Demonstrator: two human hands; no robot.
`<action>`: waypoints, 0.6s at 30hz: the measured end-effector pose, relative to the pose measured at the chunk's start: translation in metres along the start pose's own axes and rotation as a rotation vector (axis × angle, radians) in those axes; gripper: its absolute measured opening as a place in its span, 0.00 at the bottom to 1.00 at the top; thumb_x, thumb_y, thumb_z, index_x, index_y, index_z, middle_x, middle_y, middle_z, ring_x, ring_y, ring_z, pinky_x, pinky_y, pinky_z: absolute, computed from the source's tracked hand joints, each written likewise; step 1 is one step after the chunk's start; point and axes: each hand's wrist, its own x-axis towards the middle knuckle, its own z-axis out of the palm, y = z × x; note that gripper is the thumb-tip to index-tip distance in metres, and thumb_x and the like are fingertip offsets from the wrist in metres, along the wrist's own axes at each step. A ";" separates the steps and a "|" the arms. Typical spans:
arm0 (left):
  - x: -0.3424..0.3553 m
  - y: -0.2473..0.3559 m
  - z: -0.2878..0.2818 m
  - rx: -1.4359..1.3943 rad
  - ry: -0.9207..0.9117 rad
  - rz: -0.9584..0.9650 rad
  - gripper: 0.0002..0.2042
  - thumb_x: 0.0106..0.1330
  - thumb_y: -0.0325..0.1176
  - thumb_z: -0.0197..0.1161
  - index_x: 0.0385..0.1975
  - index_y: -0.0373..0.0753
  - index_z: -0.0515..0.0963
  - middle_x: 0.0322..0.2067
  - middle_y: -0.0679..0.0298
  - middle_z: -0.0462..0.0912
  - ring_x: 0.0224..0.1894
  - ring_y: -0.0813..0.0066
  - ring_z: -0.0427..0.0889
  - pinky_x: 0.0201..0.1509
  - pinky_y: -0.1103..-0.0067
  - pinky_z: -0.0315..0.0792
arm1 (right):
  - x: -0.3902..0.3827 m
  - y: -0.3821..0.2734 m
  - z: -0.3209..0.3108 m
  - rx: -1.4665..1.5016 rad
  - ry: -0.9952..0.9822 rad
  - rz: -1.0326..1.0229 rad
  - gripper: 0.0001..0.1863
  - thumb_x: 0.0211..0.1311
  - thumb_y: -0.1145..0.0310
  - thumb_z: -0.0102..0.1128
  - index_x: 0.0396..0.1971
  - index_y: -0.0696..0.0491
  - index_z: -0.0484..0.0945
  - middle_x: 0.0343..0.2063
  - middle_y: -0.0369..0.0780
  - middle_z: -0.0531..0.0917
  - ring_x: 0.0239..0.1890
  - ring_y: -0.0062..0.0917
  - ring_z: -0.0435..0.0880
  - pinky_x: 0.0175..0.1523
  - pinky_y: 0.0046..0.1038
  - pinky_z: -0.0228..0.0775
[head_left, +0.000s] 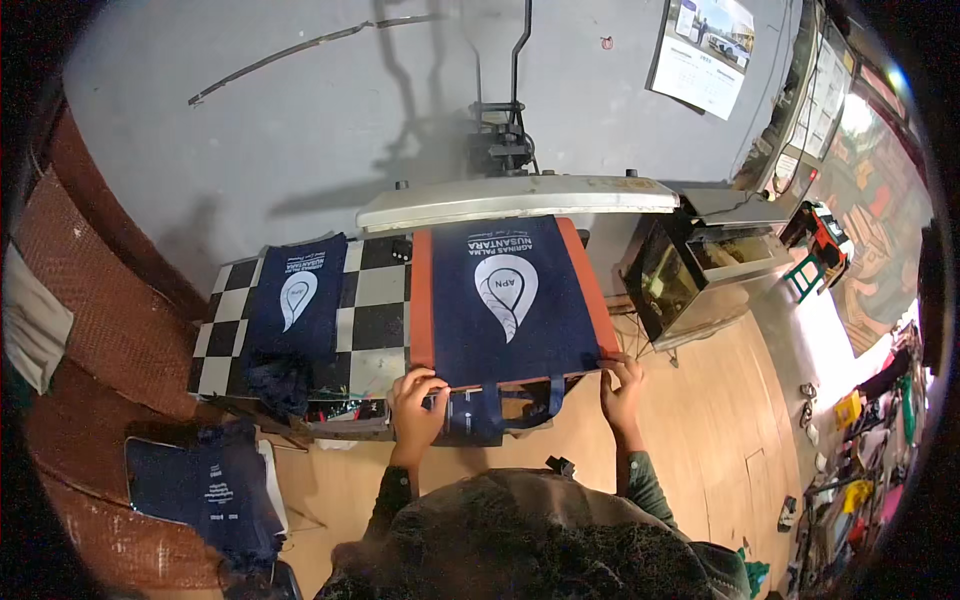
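Observation:
A navy tote bag point(450, 300) with a white drop-shaped print lies flat on the orange-red pad point(423, 300) of a heat press. Its handles hang over the near edge. My left hand point(415, 408) pinches the bag's near left corner, fingers closed. At the near right corner, my right hand point(621, 392) grips the edge between thumb and fingers. Just beyond the bag, the press's pale upper plate point(520, 200) is raised, hiding the far end of the pad.
Left of the press, printed navy bags point(295, 325) lie on a black-and-white checkered table point(375, 330). More navy fabric point(215, 490) rests on a chair at lower left. A glass-sided box point(690, 265) stands to the right. Clothes point(860, 490) hang at far right.

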 end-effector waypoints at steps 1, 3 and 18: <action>0.003 0.004 -0.002 0.075 0.019 0.029 0.05 0.57 0.31 0.68 0.32 0.44 0.83 0.44 0.64 0.80 0.49 0.58 0.76 0.55 0.66 0.67 | 0.003 -0.006 -0.002 -0.042 -0.021 0.006 0.12 0.48 0.81 0.62 0.34 0.52 0.81 0.44 0.40 0.81 0.51 0.38 0.75 0.58 0.38 0.61; 0.019 0.010 -0.002 -0.020 0.034 0.069 0.05 0.59 0.30 0.66 0.34 0.42 0.82 0.45 0.61 0.79 0.49 0.56 0.76 0.56 0.65 0.67 | 0.011 -0.018 -0.002 -0.107 -0.093 -0.004 0.16 0.48 0.79 0.60 0.40 0.52 0.80 0.48 0.41 0.80 0.53 0.38 0.74 0.60 0.41 0.59; 0.095 -0.011 0.079 0.439 -0.455 0.041 0.30 0.73 0.57 0.43 0.71 0.51 0.60 0.72 0.62 0.56 0.75 0.57 0.49 0.76 0.57 0.41 | 0.032 -0.037 0.059 -0.315 -0.383 -0.199 0.28 0.67 0.47 0.53 0.64 0.40 0.69 0.66 0.39 0.69 0.69 0.43 0.62 0.71 0.52 0.46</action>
